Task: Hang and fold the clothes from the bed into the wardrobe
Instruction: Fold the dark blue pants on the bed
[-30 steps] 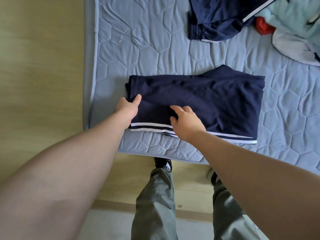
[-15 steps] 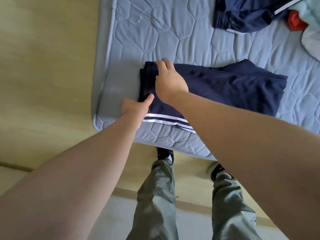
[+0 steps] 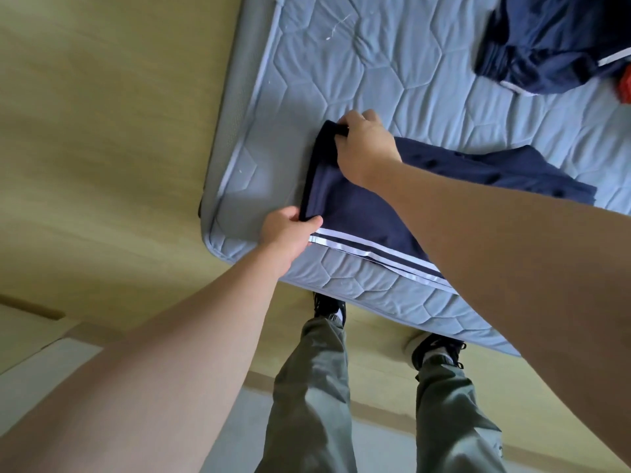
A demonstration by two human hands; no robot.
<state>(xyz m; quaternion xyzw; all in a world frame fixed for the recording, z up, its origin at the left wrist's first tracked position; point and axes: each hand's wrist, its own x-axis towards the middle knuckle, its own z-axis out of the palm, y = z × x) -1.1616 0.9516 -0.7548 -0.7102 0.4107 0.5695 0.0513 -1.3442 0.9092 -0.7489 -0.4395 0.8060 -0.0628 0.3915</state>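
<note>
A folded navy garment (image 3: 362, 213) with white stripes along its near edge lies near the front left corner of the light blue quilted mattress (image 3: 392, 73). My left hand (image 3: 288, 232) pinches the garment's near left corner, thumb on top. My right hand (image 3: 365, 148) grips the far left corner, fingers curled over the fold. My right forearm crosses over the garment and hides its middle. No wardrobe is in view.
Another crumpled navy garment (image 3: 553, 46) with a white stripe lies at the mattress's far right, a bit of red cloth (image 3: 625, 88) beside it. Wooden floor (image 3: 102, 131) lies left of the bed. My legs in grey trousers (image 3: 310, 387) stand against the mattress's front edge.
My right hand moved from the garment's near middle up to its far left corner and closed on it. My left hand's grip on the near corner tightened. The view shifted left.
</note>
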